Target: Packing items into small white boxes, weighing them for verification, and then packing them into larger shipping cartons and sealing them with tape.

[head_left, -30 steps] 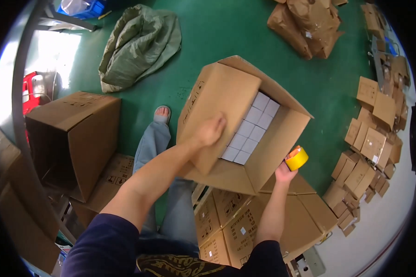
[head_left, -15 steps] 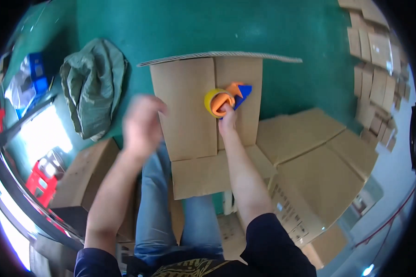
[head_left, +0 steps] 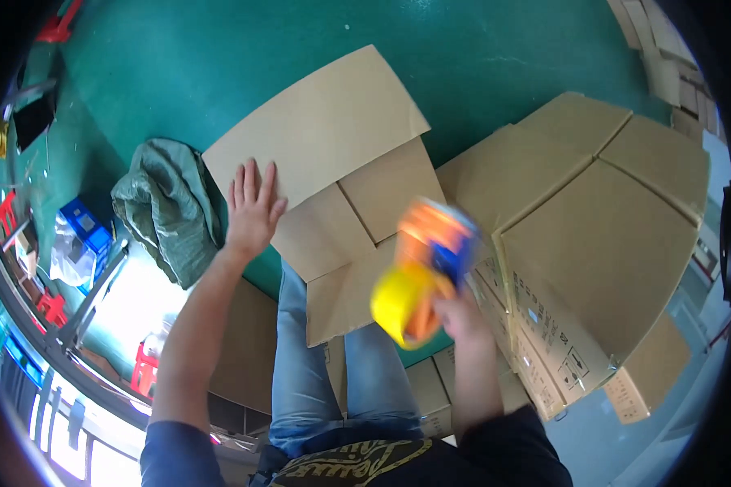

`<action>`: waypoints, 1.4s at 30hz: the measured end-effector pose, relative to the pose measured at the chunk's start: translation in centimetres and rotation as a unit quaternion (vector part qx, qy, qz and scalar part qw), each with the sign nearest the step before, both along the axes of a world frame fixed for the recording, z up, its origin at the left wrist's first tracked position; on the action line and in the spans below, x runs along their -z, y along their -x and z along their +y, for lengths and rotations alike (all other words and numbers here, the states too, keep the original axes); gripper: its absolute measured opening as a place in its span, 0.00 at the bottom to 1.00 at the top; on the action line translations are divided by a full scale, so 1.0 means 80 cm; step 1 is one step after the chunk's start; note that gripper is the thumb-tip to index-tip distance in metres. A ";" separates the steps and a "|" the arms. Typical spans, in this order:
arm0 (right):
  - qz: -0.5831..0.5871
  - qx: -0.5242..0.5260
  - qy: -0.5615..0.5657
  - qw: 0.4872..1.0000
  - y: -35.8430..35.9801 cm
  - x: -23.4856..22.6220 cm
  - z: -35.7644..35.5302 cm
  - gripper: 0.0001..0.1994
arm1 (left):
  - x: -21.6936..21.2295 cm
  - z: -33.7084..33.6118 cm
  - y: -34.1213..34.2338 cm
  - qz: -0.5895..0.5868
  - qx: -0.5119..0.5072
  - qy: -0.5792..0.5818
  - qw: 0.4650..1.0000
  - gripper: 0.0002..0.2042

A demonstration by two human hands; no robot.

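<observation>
In front of my legs stands a brown cardboard box [head_left: 329,235], its wide far flap [head_left: 325,122] spread out and a near flap [head_left: 345,300] leaning toward me. My left hand [head_left: 253,209] lies flat on the left part of the far flap, fingers stretched and apart. My right hand [head_left: 461,316] is closed around an orange and blue tape dispenser [head_left: 436,243], blurred by motion, which carries a roll of yellow tape [head_left: 394,304]. It is held over the right side of the box; the fingers on its handle are partly hidden.
Large closed cartons [head_left: 601,252] are stacked close on my right. To the left, a crumpled green cloth bag [head_left: 166,207] lies on the green floor [head_left: 479,49]. Beyond it are a blue crate [head_left: 85,231] and a metal rail [head_left: 73,349]. More cartons [head_left: 244,349] stand beside my legs.
My left hand has come onto the far flap, which now lies tilted outward. My right hand has drawn the tape dispenser out from over the box toward me and rightward. The view has turned.
</observation>
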State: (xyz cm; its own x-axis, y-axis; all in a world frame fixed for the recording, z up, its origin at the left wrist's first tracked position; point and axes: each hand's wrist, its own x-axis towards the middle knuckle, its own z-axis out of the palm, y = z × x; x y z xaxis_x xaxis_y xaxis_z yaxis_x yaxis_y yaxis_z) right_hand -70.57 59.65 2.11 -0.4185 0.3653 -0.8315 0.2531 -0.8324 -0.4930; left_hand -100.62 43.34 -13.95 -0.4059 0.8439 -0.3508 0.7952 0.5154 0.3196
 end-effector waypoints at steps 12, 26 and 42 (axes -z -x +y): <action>0.040 0.454 0.034 0.889 -0.082 0.174 -0.127 0.21 | 0.027 0.055 -0.017 0.049 -0.019 0.052 0.997 0.46; -0.116 0.161 -0.258 0.946 0.106 0.244 -0.020 0.30 | 0.020 0.037 0.002 0.007 -0.010 -0.059 0.998 0.45; -0.113 0.058 -0.158 0.979 0.092 0.257 0.015 0.30 | 0.076 0.017 -0.095 0.075 -0.129 -0.129 0.980 0.22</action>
